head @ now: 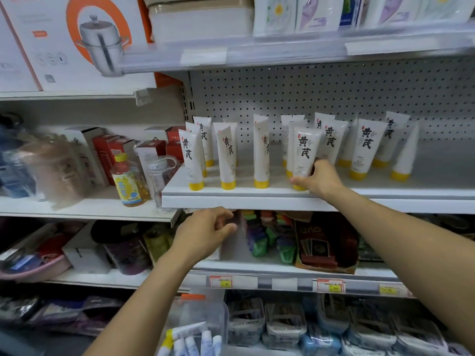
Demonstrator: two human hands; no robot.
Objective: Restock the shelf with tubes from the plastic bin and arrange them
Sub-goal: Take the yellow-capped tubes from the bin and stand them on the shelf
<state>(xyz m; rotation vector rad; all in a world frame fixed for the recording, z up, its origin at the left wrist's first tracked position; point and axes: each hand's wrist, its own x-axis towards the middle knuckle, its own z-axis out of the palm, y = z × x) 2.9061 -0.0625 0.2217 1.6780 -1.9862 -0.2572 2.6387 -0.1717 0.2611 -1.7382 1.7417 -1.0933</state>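
The left hand (205,232) hangs under the shelf (231,200) lip, fingers loosely curled and empty, above the plastic bin (223,310) of spare tubes (190,340). Beyond, the right hand (317,179) pinches a standing tube (304,150) low by its yellow cap (297,187). The tube is probably light, soft-walled and tippy, so that stiffer base seems the best hold.

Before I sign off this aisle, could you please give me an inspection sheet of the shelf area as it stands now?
Surface: white shelf, carrying the stock.
Job's things: shelf tubes upright on yellow caps in loose rows, several turned sideways; plastic bin below, with bin tubes inside.
Clutter: tea bottle and clear jug on the neighbouring shelf.
Hands: right hand grips the front tube near its cap; left hand below the shelf lip, fingers loosely curled, apparently empty.
Cables: nothing seen.
Surroundings: pegboard, price tags, pot box above.
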